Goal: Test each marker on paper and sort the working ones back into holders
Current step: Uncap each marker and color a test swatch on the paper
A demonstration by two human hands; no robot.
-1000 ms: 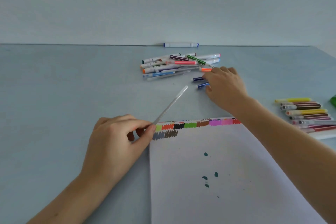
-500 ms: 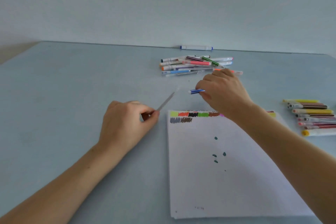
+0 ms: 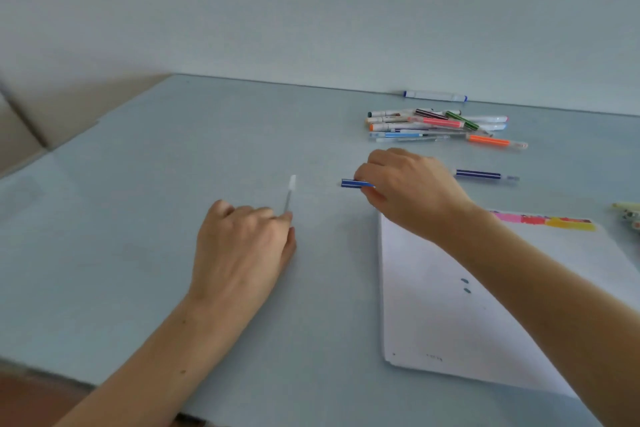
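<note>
left hand (image 3: 242,246): pinches clear pen (image 3: 289,194), left of paper (image 3: 450,322) | right hand (image 3: 412,191): grips blue marker (image 3: 356,183) | marker pile (image 3: 436,126): far right on table (image 3: 173,166)

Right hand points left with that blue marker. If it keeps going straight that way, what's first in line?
Likely the clear pen that the left hand holds; the right hand with its blue striped marker aims roughly at its top. Depth unclear.

It looks like a room at home or school. A plain blue table (image 3: 173,184) stands against a bare pale wall (image 3: 311,10), with coloured markers (image 3: 436,126) and drawing paper (image 3: 433,305) on it.
</note>
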